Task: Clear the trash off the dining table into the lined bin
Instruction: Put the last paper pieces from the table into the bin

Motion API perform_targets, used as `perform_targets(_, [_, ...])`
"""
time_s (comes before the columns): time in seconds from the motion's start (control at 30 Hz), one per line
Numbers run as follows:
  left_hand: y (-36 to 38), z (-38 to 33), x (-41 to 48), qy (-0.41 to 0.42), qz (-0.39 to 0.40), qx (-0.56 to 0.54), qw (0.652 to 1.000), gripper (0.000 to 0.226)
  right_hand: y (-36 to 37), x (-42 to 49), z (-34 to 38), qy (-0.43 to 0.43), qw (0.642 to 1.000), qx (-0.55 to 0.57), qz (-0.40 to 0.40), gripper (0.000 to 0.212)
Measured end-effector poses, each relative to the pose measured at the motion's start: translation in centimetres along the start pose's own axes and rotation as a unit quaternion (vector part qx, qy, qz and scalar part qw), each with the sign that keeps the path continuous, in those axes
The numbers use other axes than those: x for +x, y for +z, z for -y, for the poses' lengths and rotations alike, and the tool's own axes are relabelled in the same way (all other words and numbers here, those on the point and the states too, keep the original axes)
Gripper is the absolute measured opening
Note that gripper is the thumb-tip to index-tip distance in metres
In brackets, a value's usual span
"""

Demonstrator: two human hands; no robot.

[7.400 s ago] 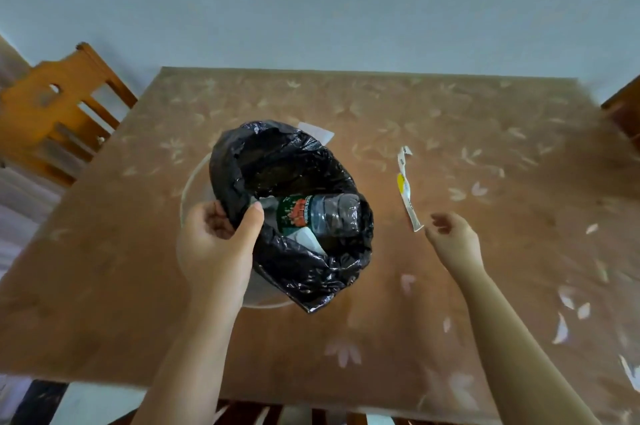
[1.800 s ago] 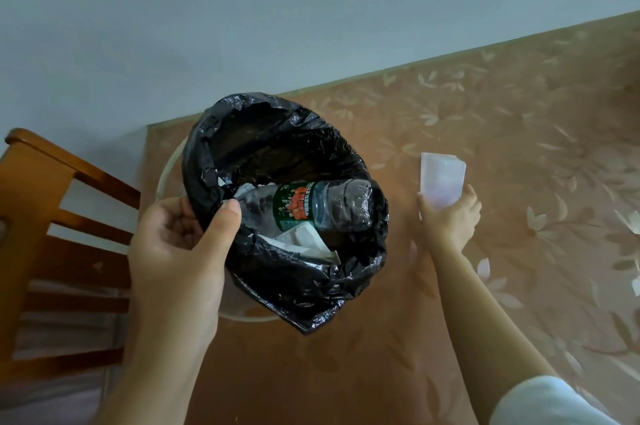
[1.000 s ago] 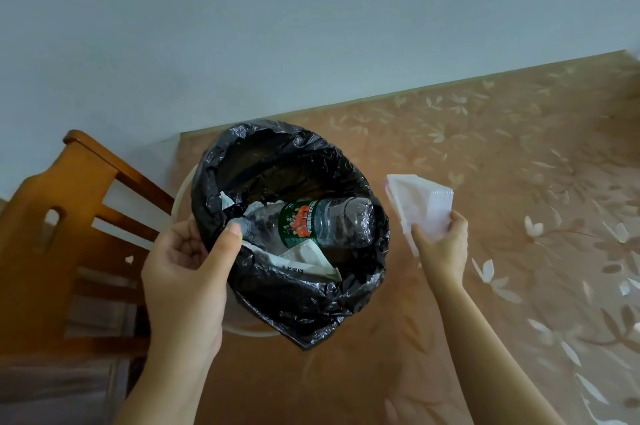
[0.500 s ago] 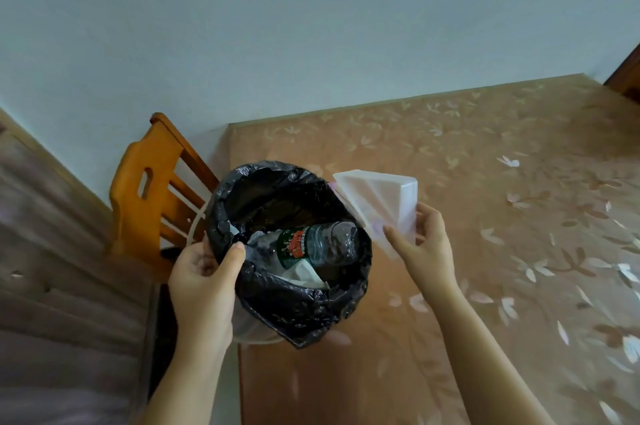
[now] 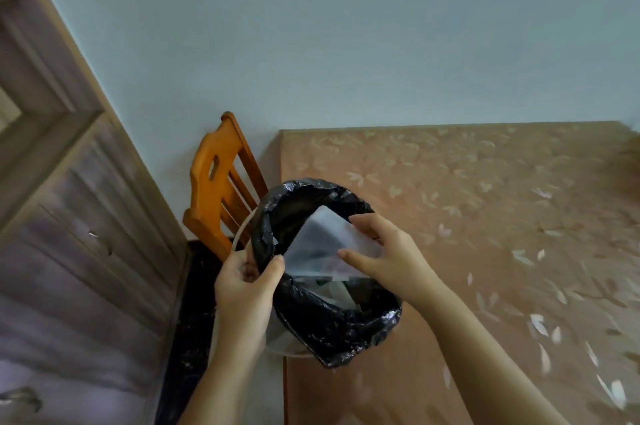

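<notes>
A clear bin with a black liner (image 5: 332,324) hangs at the table's left edge. My left hand (image 5: 247,282) grips its rim and the liner on the left side. My right hand (image 5: 384,251) holds a white translucent plastic wrapper (image 5: 320,248) over the bin's mouth, with the sheet partly inside the opening. The wrapper hides most of what lies in the bin; a bit of pale trash (image 5: 337,291) shows beneath it.
The brown table (image 5: 485,216) with a leaf-pattern cover spreads to the right. An orange wooden chair (image 5: 218,189) stands at the table's left side. A grey-brown wooden door (image 5: 69,216) fills the left. A pale wall lies behind.
My right hand has carried the wrapper from beside the bin's right rim to over its mouth. The bin now sits at the table's left edge, and the view has swung left.
</notes>
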State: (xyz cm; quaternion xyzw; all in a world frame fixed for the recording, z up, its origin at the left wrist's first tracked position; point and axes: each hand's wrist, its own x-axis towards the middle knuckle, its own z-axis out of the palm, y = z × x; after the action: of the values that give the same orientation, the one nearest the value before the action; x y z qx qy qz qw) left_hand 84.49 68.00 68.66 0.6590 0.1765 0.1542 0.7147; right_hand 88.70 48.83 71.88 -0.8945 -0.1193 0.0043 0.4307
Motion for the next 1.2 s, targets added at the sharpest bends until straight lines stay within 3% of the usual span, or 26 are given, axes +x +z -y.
perform_targets(0.13, [-0.9, -0.4, -0.3, -0.001, -0.016, -0.01, 1.0, 0.007, 0.8, -0.7, 1.2, -0.027, 0.999, -0.023, 0.024, 0.049])
perform_targets(0.53, [-4.6, -0.4, -3.1, 0.004, -0.058, -0.018, 0.998, 0.013, 0.7, -7.2, 0.0, 0.012, 0.971, -0.193, -0.143, 0.025])
perform_targets(0.8, [-8.2, 0.9, -7.4, -0.045, -0.087, -0.045, 0.994, 0.017, 2.8, -15.8, -1.2, 0.08, 0.955, -0.267, -0.101, 0.03])
perform_targets(1.07, [-10.9, 0.3, -15.4, -0.043, -0.13, -0.026, 0.99, 0.01, 2.0, -22.0, -0.8, 0.045, 0.956, -0.272, -0.098, 0.032])
perform_targets(1.2, [-11.3, 0.0, -20.9, -0.03, -0.172, -0.021, 0.984, 0.018, 1.5, -25.8, -1.0, 0.011, 0.962, -0.261, -0.083, 0.031])
